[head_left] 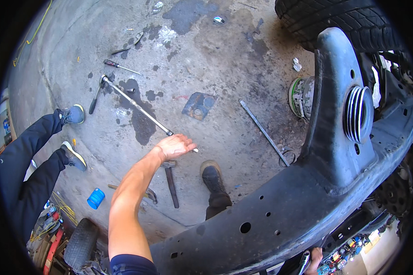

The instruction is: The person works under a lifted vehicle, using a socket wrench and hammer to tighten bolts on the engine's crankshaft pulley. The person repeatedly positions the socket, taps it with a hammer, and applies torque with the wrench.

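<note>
My left hand (175,145) reaches low over the concrete and is closed round the near end of a long chrome wrench (140,107). A small pale tip of it shows past my fingers. The far end of the wrench lies by a black-handled tool (95,101). At the lower right my right hand (315,261), partly hidden by the black metal frame (280,211), is closed on a shiny metal tool (304,262) whose kind I cannot make out. A hammer (171,185) lies just below my left hand, and another hammer (150,195) is partly behind my forearm.
A screwdriver (122,67), a socket (130,90), a flat metal plate (199,106) and a steel bar (264,133) lie on the stained floor. A bucket (303,97) and a tyre (344,23) stand beyond the frame. Another person's legs (36,142) are at left, near a blue can (96,198).
</note>
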Demonstrator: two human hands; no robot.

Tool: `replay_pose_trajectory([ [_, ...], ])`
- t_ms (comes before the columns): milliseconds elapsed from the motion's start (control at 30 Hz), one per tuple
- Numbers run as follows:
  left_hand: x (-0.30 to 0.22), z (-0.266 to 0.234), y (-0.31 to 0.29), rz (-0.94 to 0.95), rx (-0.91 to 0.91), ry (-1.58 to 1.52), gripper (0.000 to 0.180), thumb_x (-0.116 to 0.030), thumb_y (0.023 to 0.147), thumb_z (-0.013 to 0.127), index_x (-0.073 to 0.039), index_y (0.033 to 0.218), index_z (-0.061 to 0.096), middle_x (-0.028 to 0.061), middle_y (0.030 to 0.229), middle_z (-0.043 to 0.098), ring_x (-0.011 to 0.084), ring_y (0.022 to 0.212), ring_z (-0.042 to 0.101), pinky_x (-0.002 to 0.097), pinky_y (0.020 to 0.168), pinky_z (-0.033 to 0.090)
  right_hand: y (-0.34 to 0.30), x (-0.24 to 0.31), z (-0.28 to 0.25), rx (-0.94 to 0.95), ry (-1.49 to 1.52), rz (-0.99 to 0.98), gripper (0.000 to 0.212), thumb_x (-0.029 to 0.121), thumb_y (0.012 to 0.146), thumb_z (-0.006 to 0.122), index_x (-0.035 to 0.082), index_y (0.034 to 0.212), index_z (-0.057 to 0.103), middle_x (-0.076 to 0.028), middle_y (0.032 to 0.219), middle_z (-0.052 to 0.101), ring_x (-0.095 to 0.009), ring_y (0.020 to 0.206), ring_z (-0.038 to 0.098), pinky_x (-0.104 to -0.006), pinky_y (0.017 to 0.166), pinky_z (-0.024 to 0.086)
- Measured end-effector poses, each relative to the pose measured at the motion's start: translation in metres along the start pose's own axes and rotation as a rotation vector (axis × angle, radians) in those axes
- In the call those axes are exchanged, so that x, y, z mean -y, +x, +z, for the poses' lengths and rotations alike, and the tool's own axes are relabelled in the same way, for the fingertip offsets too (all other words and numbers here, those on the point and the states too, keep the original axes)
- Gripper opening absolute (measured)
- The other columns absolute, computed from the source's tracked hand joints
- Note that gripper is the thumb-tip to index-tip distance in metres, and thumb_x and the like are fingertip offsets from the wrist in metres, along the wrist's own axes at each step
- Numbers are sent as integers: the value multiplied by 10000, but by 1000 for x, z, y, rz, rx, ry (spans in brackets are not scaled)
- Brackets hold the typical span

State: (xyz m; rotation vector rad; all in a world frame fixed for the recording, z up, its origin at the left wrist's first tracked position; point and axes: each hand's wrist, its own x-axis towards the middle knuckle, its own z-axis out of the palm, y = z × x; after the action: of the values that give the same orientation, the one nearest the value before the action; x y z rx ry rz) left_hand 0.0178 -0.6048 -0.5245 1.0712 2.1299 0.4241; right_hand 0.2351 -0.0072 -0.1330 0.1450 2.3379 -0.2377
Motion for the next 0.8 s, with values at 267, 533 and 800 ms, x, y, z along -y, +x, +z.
replay_pose_trajectory([
  [267, -56, 1, 18, -412, -530, -701, 262, -171, 1003, 611, -42, 1231, 609, 143, 1166, 688, 285, 1044, 678, 405, 935, 525, 14, -2, 1, -245, 97, -147, 358, 133, 834, 677, 27, 620, 411, -174, 612, 411, -388, 590, 436, -481, 592, 340],
  [533, -215, -205, -59, -491, -1164, -1090, 284, -163, 1022, 572, 44, 1214, 600, 124, 1032, 689, 170, 846, 655, 296, 743, 539, 10, -11, -18, -224, 158, -93, 326, 220, 895, 694, 54, 666, 531, -172, 696, 574, -387, 717, 586, -480, 716, 448],
  [800, -402, -385, -91, 91, -1134, -1315, 401, -374, 876, 632, 26, 888, 610, 115, 795, 583, 139, 631, 531, 222, 521, 381, -53, -13, -96, -110, 221, -129, 439, 380, 1015, 541, 44, 741, 609, -199, 756, 660, -440, 812, 647, -528, 769, 514],
])
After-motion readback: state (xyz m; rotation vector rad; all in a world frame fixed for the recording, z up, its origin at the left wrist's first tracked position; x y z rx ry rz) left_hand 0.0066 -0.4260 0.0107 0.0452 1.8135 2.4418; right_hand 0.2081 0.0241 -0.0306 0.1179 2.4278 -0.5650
